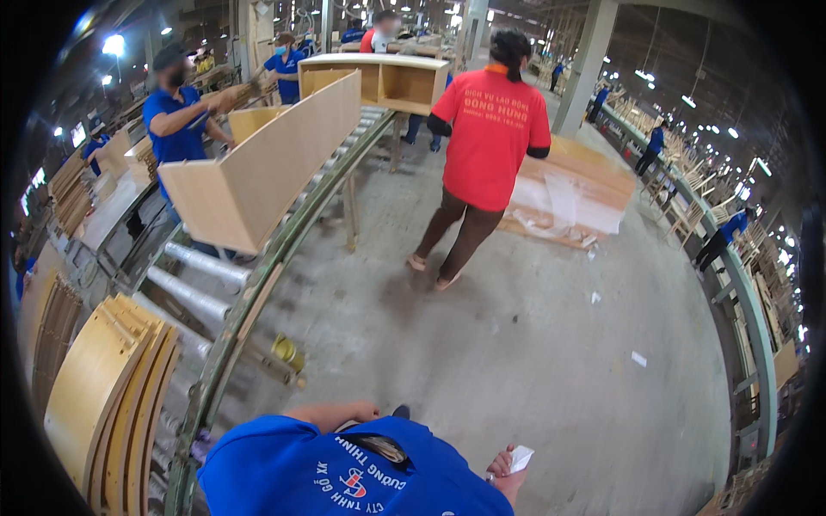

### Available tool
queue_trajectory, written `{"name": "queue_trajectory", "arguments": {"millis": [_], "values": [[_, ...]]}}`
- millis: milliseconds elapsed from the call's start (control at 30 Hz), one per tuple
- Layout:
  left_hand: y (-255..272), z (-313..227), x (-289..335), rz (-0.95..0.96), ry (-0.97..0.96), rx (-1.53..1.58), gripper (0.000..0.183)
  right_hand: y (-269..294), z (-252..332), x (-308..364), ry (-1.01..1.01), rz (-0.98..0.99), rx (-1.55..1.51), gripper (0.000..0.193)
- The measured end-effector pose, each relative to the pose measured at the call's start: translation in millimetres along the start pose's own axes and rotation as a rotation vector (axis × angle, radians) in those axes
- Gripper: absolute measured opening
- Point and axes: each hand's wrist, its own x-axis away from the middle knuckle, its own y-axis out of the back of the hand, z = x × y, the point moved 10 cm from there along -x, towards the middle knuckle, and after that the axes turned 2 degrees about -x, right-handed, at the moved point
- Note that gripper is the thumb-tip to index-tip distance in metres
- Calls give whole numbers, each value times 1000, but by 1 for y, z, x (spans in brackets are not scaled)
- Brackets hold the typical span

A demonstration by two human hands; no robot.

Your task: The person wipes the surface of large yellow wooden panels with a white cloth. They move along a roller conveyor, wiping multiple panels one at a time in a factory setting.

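My right hand (502,467) is at the lower middle, its fingers closed on a small white piece of paper (520,458). The paper sticks up beyond the fingertips. My left hand (365,412) is held in front of my blue shirt (284,469), apart from the roller conveyor on its left. Its fingers are too small and indistinct to read, and nothing shows in it. The dark tip of a shoe (402,412) shows below.
A roller conveyor (206,262) on the left carries a long wooden cabinet frame (267,163) and stacked curved panels (103,378). A co-worker (176,120) handles the frame. A person in red (490,129) walks ahead, beside stacked boards (585,185). A yellow-green can (288,352) stands near the conveyor.
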Motion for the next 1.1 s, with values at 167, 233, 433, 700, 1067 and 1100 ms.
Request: {"name": "queue_trajectory", "arguments": {"millis": [167,233,433,700,1067,1100], "values": [[98,-4,-78,17,-55,-114,36,-71,30,-81,27,86,-6,41],[135,-2,-103,-9,-32,-95,36,-99,37,-109,-4,322,85,36],[223,-26,-176,-2,-3,-210,37,-92,98,-185,56,553,323,42],[239,-70,-270,234,-66,-289,33,-149,236,-285,168,406,486,32],[357,-181,-441,-120,-50,110,36,-381,366,-446,164,225,-7,40],[367,-194,-452,-151,-79,166,36,-398,372,-458,180,263,17,41]]}}
